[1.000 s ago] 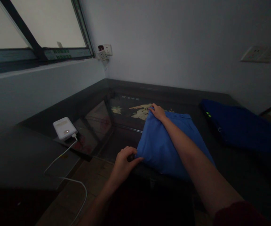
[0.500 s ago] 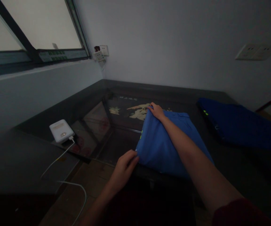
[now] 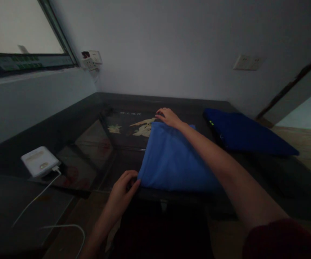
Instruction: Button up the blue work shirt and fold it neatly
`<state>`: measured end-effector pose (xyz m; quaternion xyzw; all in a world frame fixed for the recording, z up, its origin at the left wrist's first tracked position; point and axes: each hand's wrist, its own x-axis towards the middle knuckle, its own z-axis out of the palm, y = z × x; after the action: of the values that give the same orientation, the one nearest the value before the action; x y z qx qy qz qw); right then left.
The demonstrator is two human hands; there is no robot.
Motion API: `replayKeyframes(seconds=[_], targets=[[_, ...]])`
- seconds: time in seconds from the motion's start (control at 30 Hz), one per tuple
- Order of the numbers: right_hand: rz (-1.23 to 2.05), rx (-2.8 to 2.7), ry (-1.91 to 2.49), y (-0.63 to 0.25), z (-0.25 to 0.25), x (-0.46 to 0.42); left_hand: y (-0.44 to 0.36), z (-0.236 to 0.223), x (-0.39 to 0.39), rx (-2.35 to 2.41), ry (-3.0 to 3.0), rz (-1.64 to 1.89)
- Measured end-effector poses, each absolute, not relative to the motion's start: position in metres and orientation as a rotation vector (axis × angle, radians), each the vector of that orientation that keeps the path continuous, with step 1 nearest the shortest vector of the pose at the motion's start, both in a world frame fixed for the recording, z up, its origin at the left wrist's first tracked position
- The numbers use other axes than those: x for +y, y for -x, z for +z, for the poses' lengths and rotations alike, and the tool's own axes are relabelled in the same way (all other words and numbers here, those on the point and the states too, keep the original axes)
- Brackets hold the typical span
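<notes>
A light blue folded garment (image 3: 168, 162) lies on the dark glossy table, its kind unclear from the folds. At its near left corner, my left hand (image 3: 124, 185) has curled fingers and a thumb closed on the cloth edge. My right hand (image 3: 167, 117) is over the far left edge, fingers apart and slightly bent, with no cloth pinched in them. The right forearm crosses above the garment and hides its right part.
A dark blue folded garment (image 3: 244, 133) rests at the table's right. To the left, a white box-shaped device (image 3: 40, 160) has a white cable (image 3: 34, 201) hanging past the table edge. Wall sockets (image 3: 248, 62) are behind the table (image 3: 123, 99).
My right hand has released the far corner of the light blue garment and its fingers have spread. The lifted side now lies flatter, covering the waistband-like edge and green mark. The view has swung right.
</notes>
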<state>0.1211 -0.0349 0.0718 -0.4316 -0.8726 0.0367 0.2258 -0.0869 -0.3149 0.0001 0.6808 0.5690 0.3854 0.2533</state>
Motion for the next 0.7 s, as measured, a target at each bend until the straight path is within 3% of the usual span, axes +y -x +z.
replayKeyframes(seconds=[0.13,0.23,0.43,0.57,0.7], targets=[[0.322,-2.269,1.028,-0.193,0.122,-0.115,0.094,-0.003,-0.313,1.576,-1.918,1.022],[0.417,-2.088,1.193,-0.254,0.126,-0.207,0.098,-0.006,-0.314,1.571,-1.958,0.994],[0.426,-1.662,1.662,-0.315,0.039,-0.350,0.100,-0.002,-0.311,1.575,-1.954,0.899],[0.345,-1.531,1.693,-0.300,-0.009,-0.374,0.098,0.002,-0.308,1.571,-1.922,0.867],[0.274,-1.509,1.684,-0.282,-0.017,-0.364,0.097,0.002,-0.308,1.569,-1.898,0.875]])
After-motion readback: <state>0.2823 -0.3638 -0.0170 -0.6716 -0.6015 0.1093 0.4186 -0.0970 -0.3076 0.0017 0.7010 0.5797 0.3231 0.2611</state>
